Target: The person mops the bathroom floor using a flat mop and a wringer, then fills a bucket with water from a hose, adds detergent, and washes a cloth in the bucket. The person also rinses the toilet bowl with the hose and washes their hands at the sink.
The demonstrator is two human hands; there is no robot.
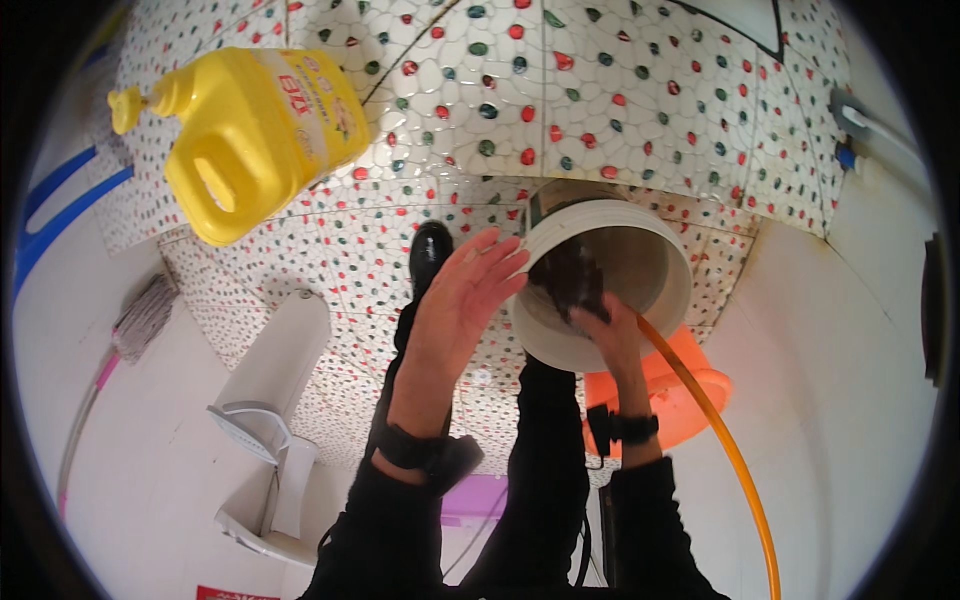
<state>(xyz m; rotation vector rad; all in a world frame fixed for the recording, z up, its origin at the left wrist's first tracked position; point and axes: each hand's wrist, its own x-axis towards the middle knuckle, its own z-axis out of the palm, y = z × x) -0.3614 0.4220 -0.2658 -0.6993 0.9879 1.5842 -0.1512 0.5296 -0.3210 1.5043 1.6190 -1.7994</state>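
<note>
A white bucket (655, 250) is tipped with its mouth toward me, above an orange basin (690, 395). My left hand (460, 300) lies against the bucket's left rim, fingers spread and hooked on the edge, steadying it. My right hand (610, 335) reaches inside the bucket and grips a dark scrubbing cloth (570, 275) pressed to the inner wall. Both wrists wear dark bands, and my sleeves are black.
A yellow detergent jug (255, 135) with a handle stands on the pebble-mosaic floor (600, 100) at upper left. An orange hose (735, 460) runs from the bucket to the lower right. A white squat toilet (270, 370) and a mop (140, 315) sit left. My black shoe (430, 250) is beside the bucket.
</note>
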